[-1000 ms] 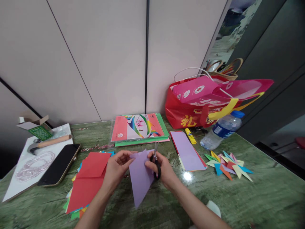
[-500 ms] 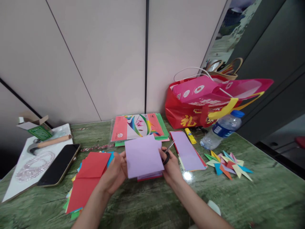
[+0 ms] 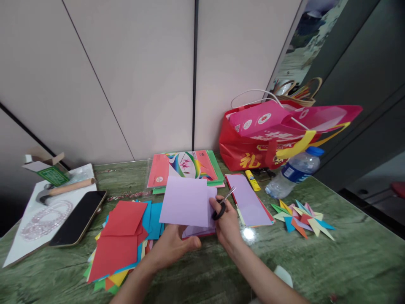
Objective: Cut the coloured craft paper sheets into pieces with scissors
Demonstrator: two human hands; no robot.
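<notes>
A square purple sheet (image 3: 184, 201) is held up over the middle of the table. My left hand (image 3: 174, 249) is at its lower edge, thumb stretched to the right, with the other fingers partly behind the paper. More purple sheets (image 3: 212, 211) lie behind and under it. My right hand (image 3: 225, 217) is closed around the black handles of small scissors (image 3: 219, 210), whose blades point up and to the right. A stack of long purple strips (image 3: 248, 199) lies just right of the scissors.
Left are red and coloured square papers (image 3: 118, 249), a phone (image 3: 79, 217) and a hammer (image 3: 68, 188). Behind are a paper pack (image 3: 158, 169) and red bag (image 3: 234, 147). Right are a glue stick (image 3: 252, 180), bottle (image 3: 292, 173) and folded paper star (image 3: 303, 217).
My left hand has moved down and right, from the purple sheet's left edge to its lower edge. The sheet has shifted slightly left and up, uncovering more purple paper. The scissors stay in my right hand.
</notes>
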